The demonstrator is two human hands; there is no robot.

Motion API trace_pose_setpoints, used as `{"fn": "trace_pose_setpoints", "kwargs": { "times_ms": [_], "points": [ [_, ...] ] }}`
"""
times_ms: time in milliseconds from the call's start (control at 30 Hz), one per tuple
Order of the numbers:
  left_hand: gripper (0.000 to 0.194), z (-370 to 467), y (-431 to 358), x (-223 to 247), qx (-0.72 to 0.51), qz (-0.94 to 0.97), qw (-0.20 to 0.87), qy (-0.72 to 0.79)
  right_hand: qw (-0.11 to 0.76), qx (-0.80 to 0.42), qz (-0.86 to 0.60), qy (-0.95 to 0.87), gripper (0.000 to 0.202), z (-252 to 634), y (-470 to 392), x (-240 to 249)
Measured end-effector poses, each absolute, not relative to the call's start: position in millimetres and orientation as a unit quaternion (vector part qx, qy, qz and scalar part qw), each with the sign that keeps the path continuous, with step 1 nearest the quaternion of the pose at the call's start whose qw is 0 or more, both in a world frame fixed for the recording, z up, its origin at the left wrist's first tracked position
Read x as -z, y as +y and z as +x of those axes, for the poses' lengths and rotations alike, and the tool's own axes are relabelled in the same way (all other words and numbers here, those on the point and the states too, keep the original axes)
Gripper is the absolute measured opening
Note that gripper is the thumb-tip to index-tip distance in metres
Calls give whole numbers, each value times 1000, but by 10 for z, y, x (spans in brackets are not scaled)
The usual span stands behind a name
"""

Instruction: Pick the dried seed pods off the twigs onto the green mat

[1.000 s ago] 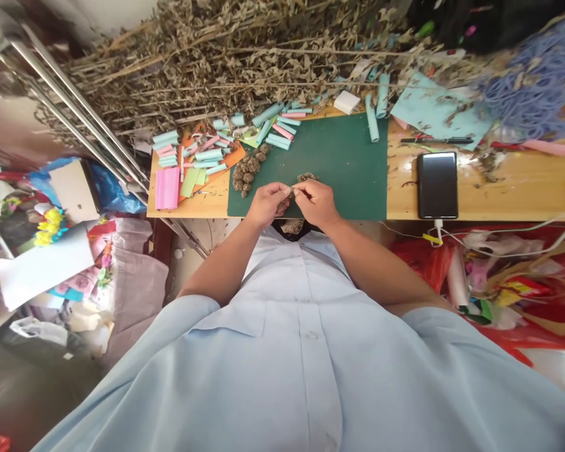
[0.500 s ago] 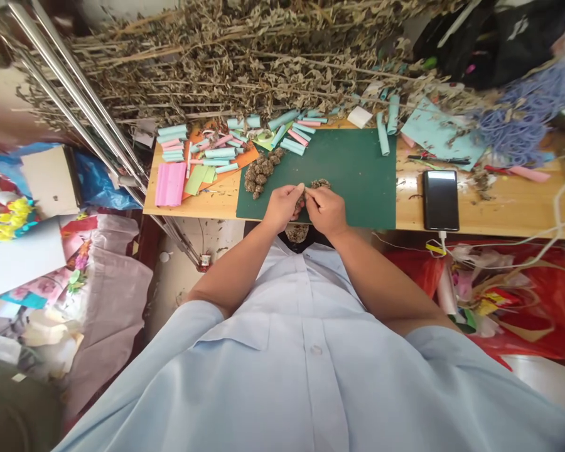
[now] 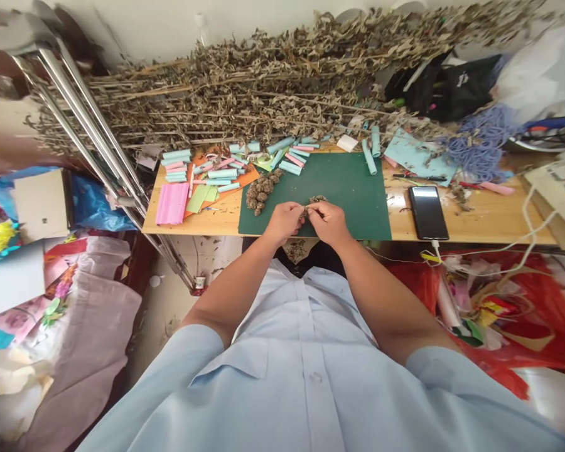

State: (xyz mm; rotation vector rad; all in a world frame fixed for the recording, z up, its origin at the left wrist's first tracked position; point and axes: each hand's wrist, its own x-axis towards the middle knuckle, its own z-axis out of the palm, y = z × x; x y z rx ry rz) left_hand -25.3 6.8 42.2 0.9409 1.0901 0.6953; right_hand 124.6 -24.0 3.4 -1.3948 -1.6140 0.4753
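Observation:
My left hand point(image 3: 286, 221) and my right hand point(image 3: 327, 221) meet fingertip to fingertip over the front edge of a green mat point(image 3: 353, 194). Both are closed in a pinch around a small piece of dried plant matter point(image 3: 303, 216), partly hidden by the fingers. Just behind my right hand lies a small heap of dried bits point(image 3: 317, 199). A cluster of brown, crumbly balls point(image 3: 260, 193) rests on the mat's left side, beyond my left hand.
Dried stalks point(image 3: 245, 94) stretch across the back of the wooden table point(image 3: 400, 229). Rolled paper tubes point(image 3: 221, 173) and pink paper point(image 3: 172, 203) lie left; a phone point(image 3: 428, 212) with a cable and purple cords point(image 3: 483, 144) lie right. Metal poles point(image 3: 91, 119) lean at the left.
The camera view has tilted up, so the table and hands appear lower and more wall shows. Both hands remain together over the mat, with only slight finger movement.

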Motion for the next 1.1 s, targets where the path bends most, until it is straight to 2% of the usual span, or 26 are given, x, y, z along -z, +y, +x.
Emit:
{"fn": "trace_pose_setpoints", "kwargs": {
  "times_ms": [133, 267, 400, 667, 833, 967, 1100],
  "points": [
    [10, -278, 86, -409, -311, 427, 708, 469, 468, -247, -577, -622, 21, 1248, -235, -61],
    [12, -284, 95, -391, -312, 438, 710, 455, 486, -248, -588, -597, 23, 1244, -224, -43],
    [12, -277, 94, -388, -317, 434, 707, 459, 500, -225, -589, -594, 24, 1237, -201, -11],
    [20, -278, 71, -369, -348, 409, 714, 448, 466, -129, -550, -681, 27, 1201, -201, 20],
    [15, -276, 100, -365, -321, 461, 676, 476, 448, -99, -530, -713, 30, 1188, -211, 51],
    [18, -283, 139, -374, -293, 513, 634, 499, 455, -99, -541, -701, 25, 1201, -203, 74],
    [12, -296, 150, -384, -287, 500, 666, 474, 479, -138, -562, -660, 19, 1230, -188, 50]
  ]
}}
